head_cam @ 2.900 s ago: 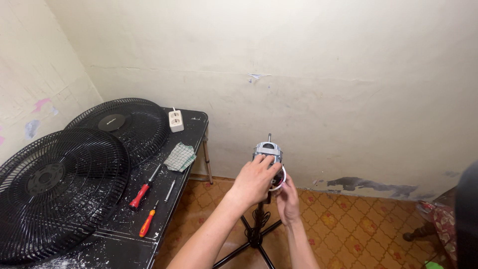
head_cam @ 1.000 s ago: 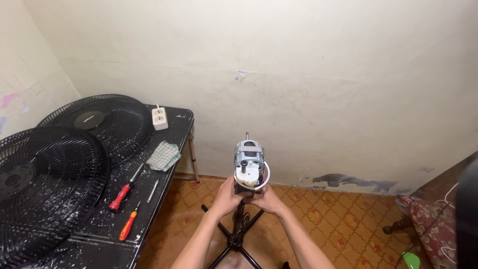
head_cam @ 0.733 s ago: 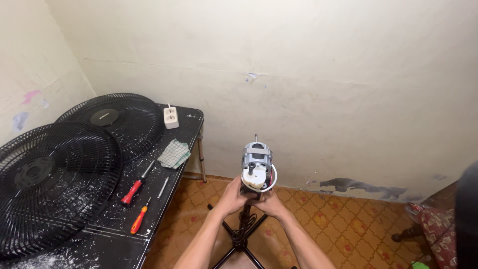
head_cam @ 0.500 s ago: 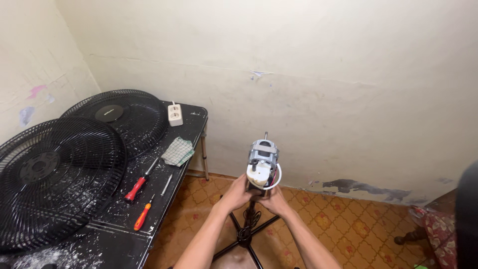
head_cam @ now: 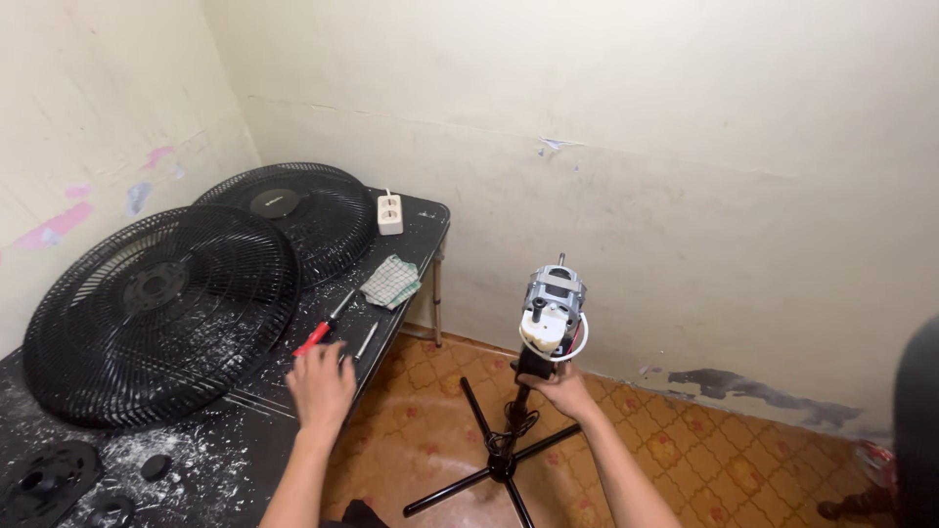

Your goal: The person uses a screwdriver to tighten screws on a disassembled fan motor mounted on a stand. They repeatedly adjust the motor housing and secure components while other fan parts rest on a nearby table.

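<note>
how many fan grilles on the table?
2. One black fan grille leans by the left wall near the left hand; the second grille sits behind it toward the corner, beside the white power strip. Others may lie out of frame.

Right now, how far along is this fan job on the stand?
Done: both black grilles lie off on the table, and the motor sits bare on the stand, no blade on its shaft. In hand: the right hand grips the stand's neck under the motor while the left hand reaches the red-handled screwdriver. Left: any work on the motor itself; no tool touches it yet.
</note>
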